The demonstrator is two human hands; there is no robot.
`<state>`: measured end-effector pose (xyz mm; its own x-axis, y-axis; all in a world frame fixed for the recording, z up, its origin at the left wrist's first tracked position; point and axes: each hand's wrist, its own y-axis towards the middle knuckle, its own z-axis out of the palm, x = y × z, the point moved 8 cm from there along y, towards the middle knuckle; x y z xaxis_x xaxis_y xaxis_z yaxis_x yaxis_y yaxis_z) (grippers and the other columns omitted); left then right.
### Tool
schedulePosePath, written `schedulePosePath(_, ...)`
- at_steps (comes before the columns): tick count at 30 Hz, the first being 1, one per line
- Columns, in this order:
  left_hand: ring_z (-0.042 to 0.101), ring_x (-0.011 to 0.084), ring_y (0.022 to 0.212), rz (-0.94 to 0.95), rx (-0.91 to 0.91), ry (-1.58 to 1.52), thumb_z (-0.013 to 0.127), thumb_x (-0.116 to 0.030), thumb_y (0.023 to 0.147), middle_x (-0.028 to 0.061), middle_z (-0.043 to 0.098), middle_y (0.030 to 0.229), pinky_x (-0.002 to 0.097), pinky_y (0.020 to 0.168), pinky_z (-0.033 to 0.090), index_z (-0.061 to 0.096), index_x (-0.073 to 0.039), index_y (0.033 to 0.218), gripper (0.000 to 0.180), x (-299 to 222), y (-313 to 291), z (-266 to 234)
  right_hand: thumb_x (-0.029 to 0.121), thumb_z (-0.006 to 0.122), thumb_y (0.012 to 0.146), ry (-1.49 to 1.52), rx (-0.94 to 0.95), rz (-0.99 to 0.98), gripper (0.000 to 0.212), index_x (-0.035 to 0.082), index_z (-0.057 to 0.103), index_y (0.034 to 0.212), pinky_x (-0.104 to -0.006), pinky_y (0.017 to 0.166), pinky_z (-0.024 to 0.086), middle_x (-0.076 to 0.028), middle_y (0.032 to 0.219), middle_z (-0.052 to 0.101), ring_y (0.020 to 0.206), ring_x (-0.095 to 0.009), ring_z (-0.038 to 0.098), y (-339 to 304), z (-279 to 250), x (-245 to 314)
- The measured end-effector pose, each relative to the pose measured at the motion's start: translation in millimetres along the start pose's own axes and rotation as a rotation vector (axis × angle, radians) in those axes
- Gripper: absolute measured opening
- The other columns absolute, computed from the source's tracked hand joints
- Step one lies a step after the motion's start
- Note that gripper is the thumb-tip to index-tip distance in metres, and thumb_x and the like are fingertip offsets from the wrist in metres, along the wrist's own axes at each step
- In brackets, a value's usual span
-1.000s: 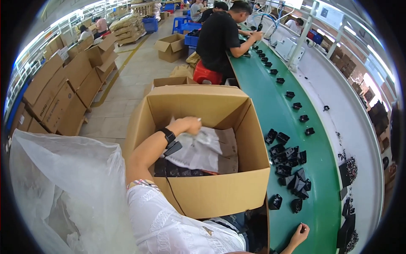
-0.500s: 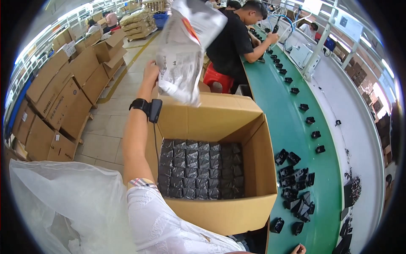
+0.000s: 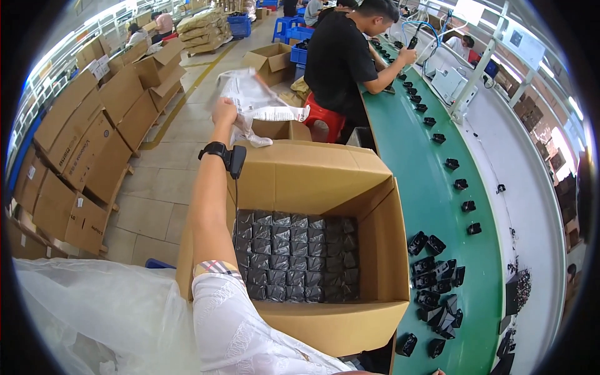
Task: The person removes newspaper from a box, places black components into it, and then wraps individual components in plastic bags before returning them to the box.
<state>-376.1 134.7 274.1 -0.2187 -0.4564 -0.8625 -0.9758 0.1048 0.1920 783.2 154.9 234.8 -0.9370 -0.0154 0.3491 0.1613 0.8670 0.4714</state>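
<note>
My left hand (image 3: 224, 112) is stretched out past the far left corner of a large open cardboard box (image 3: 350, 322). Its fingers are closed on a crumpled white and clear plastic bag (image 3: 250, 94) with printing, which hangs over the box's far rim. Inside the box, black wrapped pieces (image 3: 297, 250) stand in tight rows. Of my right hand (image 3: 439, 372) only a sliver shows at the bottom edge, by the green bench; its fingers are out of sight. Nearest to it on the bench lie loose black plastic parts (image 3: 437, 315).
A green workbench (image 3: 431, 206) runs along the right, with a line of black parts. A co-worker in black (image 3: 340, 69) sits at its far end on a red stool (image 3: 325, 119). Cardboard boxes (image 3: 81, 150) line the left; clear plastic sheeting (image 3: 106, 312) lies near left.
The plastic bag has dropped from high up and swung lower and left, folding as it fell, with my left hand still gripping it. My right hand has mostly slipped out below the lower edge.
</note>
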Motion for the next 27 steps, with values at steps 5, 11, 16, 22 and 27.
schedulePosePath(5,0.066,0.0337,0.094,0.161,0.009,0.343,0.057,-0.021,0.078,0.0135,0.071,0.095,0.0430,0.083,0.051,0.072,-0.012,0.086,0.018,-9.3,7.4,26.0,0.018,0.074,0.083,-0.007,-0.060,0.036,0.019,0.003,0.067,0.092,-0.0353,0.072,0.053,-0.013,0.089,0.067,0.077,-0.024,0.062,-4.3,-0.9,10.5)
schedulePosePath(11,0.066,0.0334,0.094,0.237,0.087,0.347,0.056,-0.020,0.079,0.0151,0.070,0.097,0.0439,0.084,0.050,0.072,-0.009,0.090,0.022,-21.3,-3.8,61.9,0.020,0.071,0.085,-0.034,-0.053,0.083,0.022,0.002,0.066,0.096,-0.0381,0.076,0.052,-0.016,0.091,0.066,0.083,-0.028,0.062,-5.2,-10.6,15.7)
schedulePosePath(16,0.067,0.0298,0.087,0.419,0.147,0.208,0.058,-0.023,0.082,0.0160,0.070,0.090,0.0407,0.078,0.051,0.071,-0.010,0.098,0.024,2.8,6.8,81.5,0.020,0.070,0.086,-0.029,-0.021,0.090,0.021,0.001,0.066,0.095,-0.0379,0.075,0.052,-0.016,0.091,0.066,0.080,-0.027,0.062,-6.0,-8.0,14.4)
schedulePosePath(22,0.055,0.0147,0.064,0.428,0.481,0.227,0.055,-0.037,0.089,0.0049,0.065,0.079,0.0308,0.056,0.043,0.070,-0.008,0.099,0.035,-9.1,62.1,71.8,0.013,0.061,0.094,0.199,0.059,0.151,0.013,0.000,0.059,0.097,-0.0231,0.064,0.041,-0.002,0.085,0.055,0.074,-0.010,0.049,-3.6,35.8,-33.2)
schedulePosePath(27,0.059,0.0213,0.097,-0.034,0.505,-0.324,0.059,-0.045,0.088,0.0068,0.063,0.111,0.0388,0.079,0.051,0.062,-0.009,0.119,0.048,-15.4,-7.0,103.4,0.014,0.060,0.094,0.114,0.028,0.070,0.014,0.001,0.060,0.097,-0.0227,0.065,0.041,-0.002,0.087,0.056,0.075,-0.010,0.048,0.3,13.9,-19.3)
